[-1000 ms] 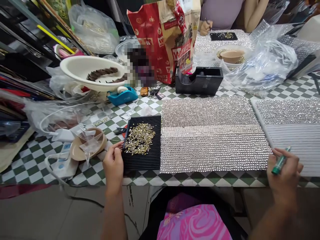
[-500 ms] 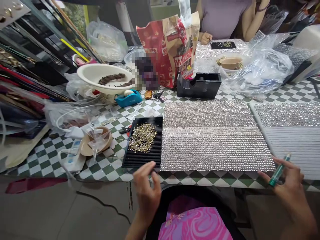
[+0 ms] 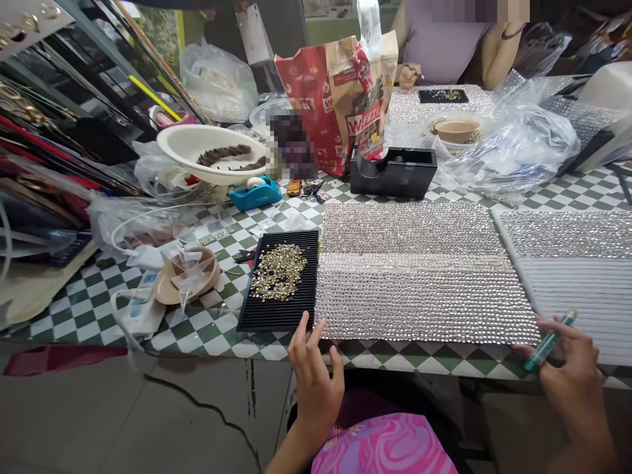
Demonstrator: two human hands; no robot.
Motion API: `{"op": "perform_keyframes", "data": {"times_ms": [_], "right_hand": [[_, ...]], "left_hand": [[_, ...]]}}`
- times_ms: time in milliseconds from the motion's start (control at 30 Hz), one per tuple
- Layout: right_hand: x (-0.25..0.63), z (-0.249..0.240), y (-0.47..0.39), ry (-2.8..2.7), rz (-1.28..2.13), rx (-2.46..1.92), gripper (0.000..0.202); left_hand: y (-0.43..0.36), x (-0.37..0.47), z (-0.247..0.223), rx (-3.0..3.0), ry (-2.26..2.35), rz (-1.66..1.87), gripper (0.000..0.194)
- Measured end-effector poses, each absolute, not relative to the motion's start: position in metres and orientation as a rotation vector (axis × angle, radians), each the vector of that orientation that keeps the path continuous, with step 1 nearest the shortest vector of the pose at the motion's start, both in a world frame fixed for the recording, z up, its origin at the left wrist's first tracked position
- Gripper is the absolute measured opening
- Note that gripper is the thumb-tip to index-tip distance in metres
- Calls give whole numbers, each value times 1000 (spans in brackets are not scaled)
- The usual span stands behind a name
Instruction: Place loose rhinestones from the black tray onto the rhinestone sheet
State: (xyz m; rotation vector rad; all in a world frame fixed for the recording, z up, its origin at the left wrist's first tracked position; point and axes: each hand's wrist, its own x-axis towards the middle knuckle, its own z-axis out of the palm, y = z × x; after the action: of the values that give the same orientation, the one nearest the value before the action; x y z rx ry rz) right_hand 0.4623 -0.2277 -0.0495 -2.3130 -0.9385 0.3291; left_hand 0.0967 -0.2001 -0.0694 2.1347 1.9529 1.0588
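A sheet covered in rows of clear rhinestones point(image 3: 419, 296) lies flat in front of me. My left hand point(image 3: 316, 372) is at its near left corner, fingers apart and fingertips at the edge beside the black tray; nothing is in it. Within the ribbed black tray point(image 3: 269, 317) is a loose heap of gold and clear rhinestones point(image 3: 279, 271). Over by the sheet's near right corner, my right hand point(image 3: 573, 362) holds a green pen-like tool point(image 3: 548, 343) between thumb and fingers. Its thumb is partly hidden, and whether it touches the sheet I cannot tell.
To the right lies a white ribbed board point(image 3: 567, 283) with rhinestones along its far part. Behind the sheet stand a black tape dispenser point(image 3: 395, 178), a blue one point(image 3: 254, 195) and a red paper bag point(image 3: 316, 85). Across the table sits a person point(image 3: 444, 46). Brown bowls point(image 3: 168, 286) are left.
My left hand has moved right and up to the sheet's near left corner, its fingers spreading. The right hand keeps the green tool, shifted slightly. The view has moved a little.
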Motion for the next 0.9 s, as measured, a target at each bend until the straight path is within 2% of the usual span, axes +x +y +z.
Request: {"op": "perform_keyframes", "data": {"times_ms": [233, 600, 900], "right_hand": [[464, -51, -228, -990, 277, -2314, 65], [471, -45, -230, -1167, 272, -2282, 52], [474, -44, -228, -1184, 242, -2296, 52]], "left_hand": [[-202, 96, -69, 2230, 1865, 1155, 40], [-196, 93, -63, 2227, 1701, 1349, 47], [-199, 100, -61, 2101, 1685, 1452, 43]]}}
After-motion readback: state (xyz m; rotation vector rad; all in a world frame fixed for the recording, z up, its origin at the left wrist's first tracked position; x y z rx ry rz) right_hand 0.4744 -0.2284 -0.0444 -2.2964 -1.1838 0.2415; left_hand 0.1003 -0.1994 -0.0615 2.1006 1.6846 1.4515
